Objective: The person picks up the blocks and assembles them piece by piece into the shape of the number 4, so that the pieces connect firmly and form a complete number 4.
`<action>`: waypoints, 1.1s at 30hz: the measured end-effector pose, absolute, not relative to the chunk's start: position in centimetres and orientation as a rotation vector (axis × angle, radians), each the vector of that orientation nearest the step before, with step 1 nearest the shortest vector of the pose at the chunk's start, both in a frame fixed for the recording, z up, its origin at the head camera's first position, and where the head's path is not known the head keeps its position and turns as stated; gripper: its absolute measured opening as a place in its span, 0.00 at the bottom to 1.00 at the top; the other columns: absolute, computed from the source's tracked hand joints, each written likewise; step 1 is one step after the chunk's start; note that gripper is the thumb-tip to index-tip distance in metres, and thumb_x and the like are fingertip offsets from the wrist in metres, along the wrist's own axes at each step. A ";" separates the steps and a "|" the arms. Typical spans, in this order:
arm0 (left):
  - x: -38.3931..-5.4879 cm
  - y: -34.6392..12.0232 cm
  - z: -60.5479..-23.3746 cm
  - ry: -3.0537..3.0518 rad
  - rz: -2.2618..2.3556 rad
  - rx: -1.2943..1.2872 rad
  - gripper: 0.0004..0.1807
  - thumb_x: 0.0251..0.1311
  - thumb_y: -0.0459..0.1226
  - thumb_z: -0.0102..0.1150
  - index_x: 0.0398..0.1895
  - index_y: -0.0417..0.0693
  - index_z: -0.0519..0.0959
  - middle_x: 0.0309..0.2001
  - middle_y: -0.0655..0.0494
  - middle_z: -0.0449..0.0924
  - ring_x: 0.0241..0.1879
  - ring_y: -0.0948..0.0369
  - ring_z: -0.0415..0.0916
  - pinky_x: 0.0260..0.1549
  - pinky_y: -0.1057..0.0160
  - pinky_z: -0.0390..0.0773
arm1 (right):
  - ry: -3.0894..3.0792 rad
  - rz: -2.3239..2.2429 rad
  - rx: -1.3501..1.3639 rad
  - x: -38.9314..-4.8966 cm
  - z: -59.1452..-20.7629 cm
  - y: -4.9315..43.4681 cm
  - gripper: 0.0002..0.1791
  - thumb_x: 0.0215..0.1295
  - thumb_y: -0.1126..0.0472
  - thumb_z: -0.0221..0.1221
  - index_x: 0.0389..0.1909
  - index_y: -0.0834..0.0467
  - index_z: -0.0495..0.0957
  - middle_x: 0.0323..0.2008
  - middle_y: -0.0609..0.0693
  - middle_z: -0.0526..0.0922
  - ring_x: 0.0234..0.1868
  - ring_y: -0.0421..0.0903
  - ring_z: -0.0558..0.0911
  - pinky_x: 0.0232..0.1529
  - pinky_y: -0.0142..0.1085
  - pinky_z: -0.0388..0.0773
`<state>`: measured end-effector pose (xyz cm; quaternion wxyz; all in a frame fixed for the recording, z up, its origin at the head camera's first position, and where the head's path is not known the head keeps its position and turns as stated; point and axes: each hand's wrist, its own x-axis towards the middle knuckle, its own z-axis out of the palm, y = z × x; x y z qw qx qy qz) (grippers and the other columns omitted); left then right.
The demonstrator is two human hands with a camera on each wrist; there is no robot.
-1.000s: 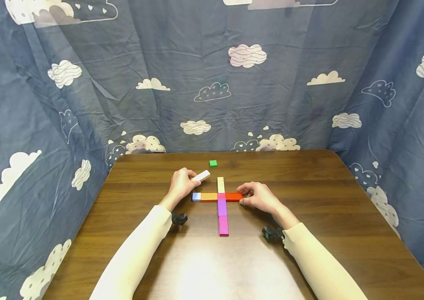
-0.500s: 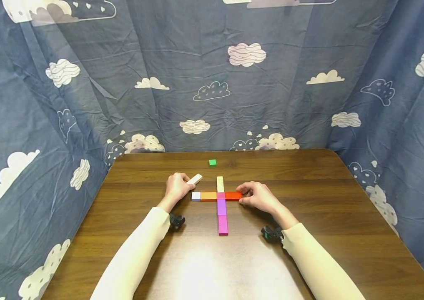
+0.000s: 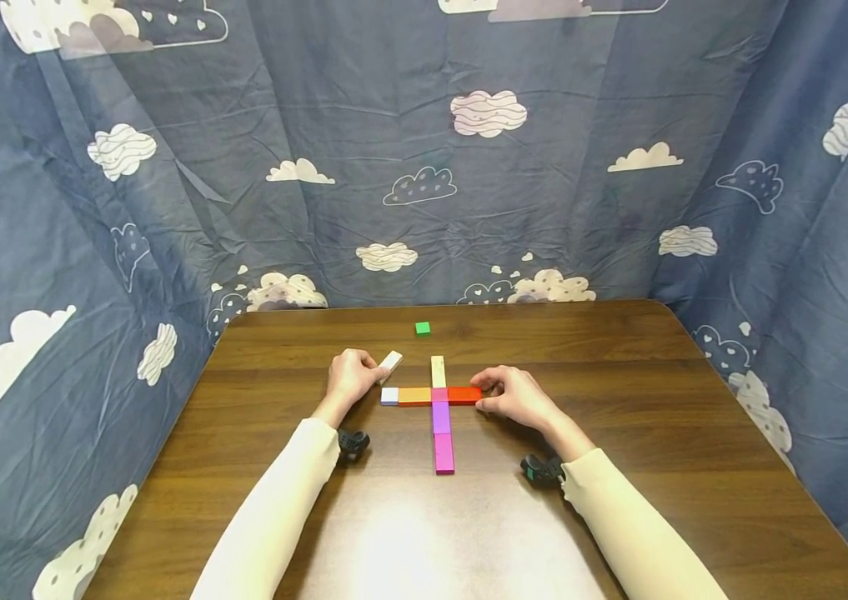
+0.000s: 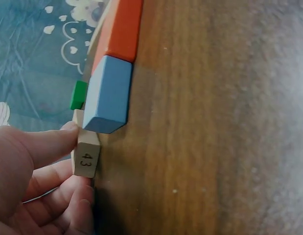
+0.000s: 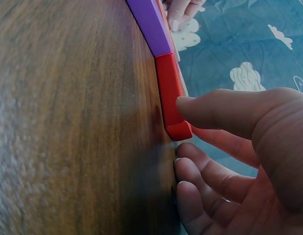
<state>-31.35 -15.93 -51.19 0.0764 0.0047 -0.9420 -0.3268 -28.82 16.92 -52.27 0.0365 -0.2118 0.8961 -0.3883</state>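
Observation:
My left hand pinches a pale wooden block between thumb and fingers. That block's end bears the number 43 in the left wrist view. It is just behind a light blue block. My right hand has its thumb and index finger round the outer end of a red block. Together the blocks lie as a cross: an orange block beside the blue one, a pink square at the middle, a cream block behind it, and purple and magenta blocks in front.
A small green block lies alone near the back of the brown wooden table. Blue cloud-patterned curtains hang behind the table and at both sides.
My left hand has moved a little left and towards me with the pale block, which now points more away from me. My right hand has stayed at the red block.

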 end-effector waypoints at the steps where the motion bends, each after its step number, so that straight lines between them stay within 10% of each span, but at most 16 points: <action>1: -31.4 -16.0 -51.2 -2.825 -0.981 0.017 0.12 0.51 0.46 0.76 0.23 0.48 0.87 0.26 0.57 0.84 0.32 0.52 0.81 0.37 0.52 0.78 | 2.754 -1.192 -0.653 -28.8 -52.3 16.9 0.20 0.53 0.62 0.73 0.49 0.55 0.85 0.38 0.49 0.86 0.32 0.43 0.81 0.38 0.38 0.75; 33: -30.5 -16.8 -52.0 -2.803 -1.182 0.095 0.10 0.54 0.44 0.75 0.26 0.48 0.87 0.22 0.61 0.83 0.28 0.59 0.76 0.36 0.57 0.74 | 2.867 -1.117 -0.670 -28.7 -52.8 16.6 0.19 0.51 0.60 0.75 0.46 0.53 0.86 0.36 0.48 0.82 0.33 0.41 0.79 0.38 0.40 0.73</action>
